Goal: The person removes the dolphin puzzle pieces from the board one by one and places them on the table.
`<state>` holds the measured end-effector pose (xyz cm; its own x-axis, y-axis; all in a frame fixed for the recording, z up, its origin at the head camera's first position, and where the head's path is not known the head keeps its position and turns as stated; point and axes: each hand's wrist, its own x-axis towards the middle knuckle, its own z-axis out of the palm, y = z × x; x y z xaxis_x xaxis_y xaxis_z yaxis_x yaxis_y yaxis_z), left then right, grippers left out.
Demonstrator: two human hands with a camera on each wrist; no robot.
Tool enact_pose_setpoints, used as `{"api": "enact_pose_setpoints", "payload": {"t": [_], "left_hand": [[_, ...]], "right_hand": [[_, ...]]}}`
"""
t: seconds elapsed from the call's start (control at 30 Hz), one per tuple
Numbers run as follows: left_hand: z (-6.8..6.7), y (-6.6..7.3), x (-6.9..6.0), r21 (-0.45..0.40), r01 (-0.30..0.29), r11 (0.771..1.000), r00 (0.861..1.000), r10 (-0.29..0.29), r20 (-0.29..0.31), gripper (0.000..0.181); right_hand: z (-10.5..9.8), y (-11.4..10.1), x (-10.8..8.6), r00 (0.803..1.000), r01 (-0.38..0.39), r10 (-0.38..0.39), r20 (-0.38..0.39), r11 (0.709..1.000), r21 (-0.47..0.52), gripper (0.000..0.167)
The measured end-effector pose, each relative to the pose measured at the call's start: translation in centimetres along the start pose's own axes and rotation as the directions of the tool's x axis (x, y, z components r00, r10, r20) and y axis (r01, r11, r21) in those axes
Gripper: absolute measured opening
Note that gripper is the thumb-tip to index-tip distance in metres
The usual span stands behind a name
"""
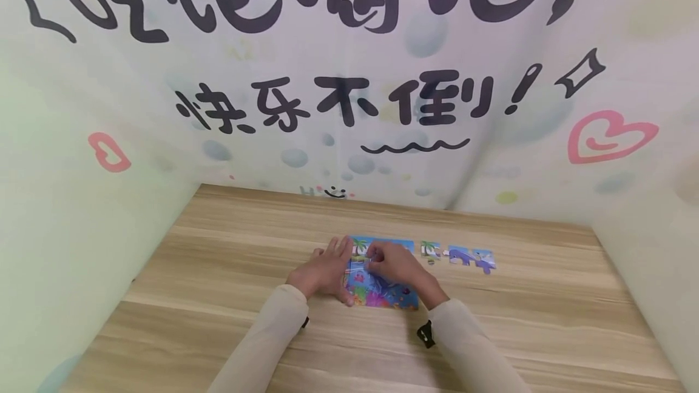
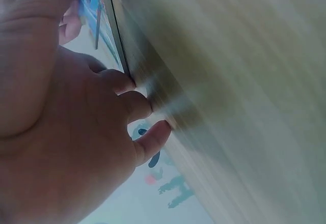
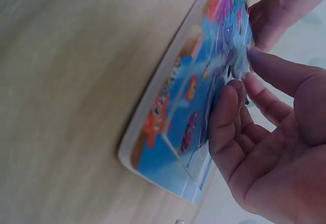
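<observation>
A jigsaw puzzle board (image 1: 382,301) with a bright sea picture lies on the wooden table. Along its left edge rests my left hand (image 1: 329,268), fingers spread; in the left wrist view, fingertips of this hand (image 2: 76,122) touch the tabletop beside the board. Over the upper middle of the board is my right hand (image 1: 397,264). In the right wrist view, thumb and fingers of the right hand (image 3: 275,132) pinch a small pale blue puzzle piece (image 3: 237,63) at the picture's surface. The fingers partly hide that piece.
Right of the board lie loose puzzle pieces: one with a palm tree (image 1: 429,250), one with a dolphin (image 1: 460,255) and another blue and white piece (image 1: 485,259) beside it. A printed cloth wall (image 1: 338,162) stands behind the wooden table (image 1: 229,247).
</observation>
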<state>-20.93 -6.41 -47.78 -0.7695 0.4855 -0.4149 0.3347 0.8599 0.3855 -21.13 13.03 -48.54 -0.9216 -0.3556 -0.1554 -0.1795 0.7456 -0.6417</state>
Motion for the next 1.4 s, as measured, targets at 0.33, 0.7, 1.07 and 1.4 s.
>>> {"api": "enact_pose_setpoints", "payload": {"t": [0.33,0.7,1.07,1.4], "left_hand": [[0.0,-0.1,0.1,-0.018,0.017,1.0,1.0,-0.017,-0.022,0.134],[0.2,0.0,-0.1,-0.006,0.012,1.0,1.0,-0.012,-0.004,0.127],[0.6,-0.1,0.0,0.001,0.018,1.0,1.0,-0.018,-0.006,0.127],[0.3,0.0,0.0,0.013,0.012,1.0,1.0,-0.012,0.005,0.127]], "right_hand": [[0.3,0.2,0.1,0.998,0.02,-0.013,-0.069,0.993,0.113,0.004],[-0.8,1.4,-0.4,0.988,-0.096,0.135,-0.08,0.924,0.37,0.009],[-4.3,6.2,-3.9,0.97,-0.167,0.232,-0.073,0.853,0.494,0.02],[-5.7,9.0,-6.4,0.937,-0.267,0.338,-0.087,0.854,0.447,0.022]]}}
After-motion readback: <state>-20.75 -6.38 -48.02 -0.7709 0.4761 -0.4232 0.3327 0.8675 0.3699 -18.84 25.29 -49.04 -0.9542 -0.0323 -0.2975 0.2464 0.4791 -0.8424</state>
